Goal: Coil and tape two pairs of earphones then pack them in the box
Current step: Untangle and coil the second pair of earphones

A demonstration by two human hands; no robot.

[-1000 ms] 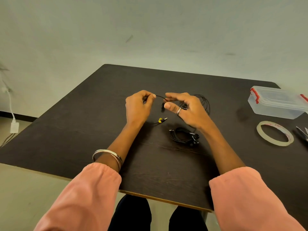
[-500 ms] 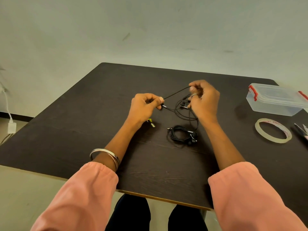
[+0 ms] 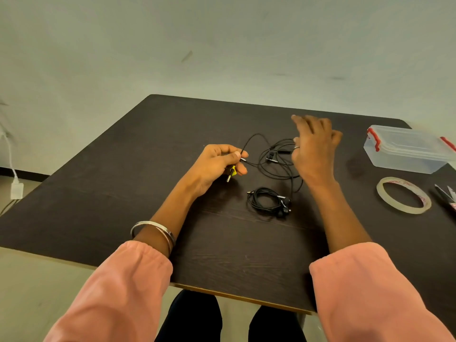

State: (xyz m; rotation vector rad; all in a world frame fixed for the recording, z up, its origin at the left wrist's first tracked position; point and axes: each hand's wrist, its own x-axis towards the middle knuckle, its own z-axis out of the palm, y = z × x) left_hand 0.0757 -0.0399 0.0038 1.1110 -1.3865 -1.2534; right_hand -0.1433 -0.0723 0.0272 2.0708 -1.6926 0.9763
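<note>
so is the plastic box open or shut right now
Shut: the clear lid sits flat on the plastic box, and the red clip at its left end hangs down over the rim.

I saw a plain room, maybe an office: a dark table (image 3: 123, 193) stood against a bare wall (image 3: 222, 45), a charger (image 3: 16, 190) hanging there.

Dark wood-grain table (image 3: 103, 193), pale wall (image 3: 222, 45), white charger (image 3: 16, 190) on floor, possibly scissors (image 3: 445, 195) at right edge
</note>
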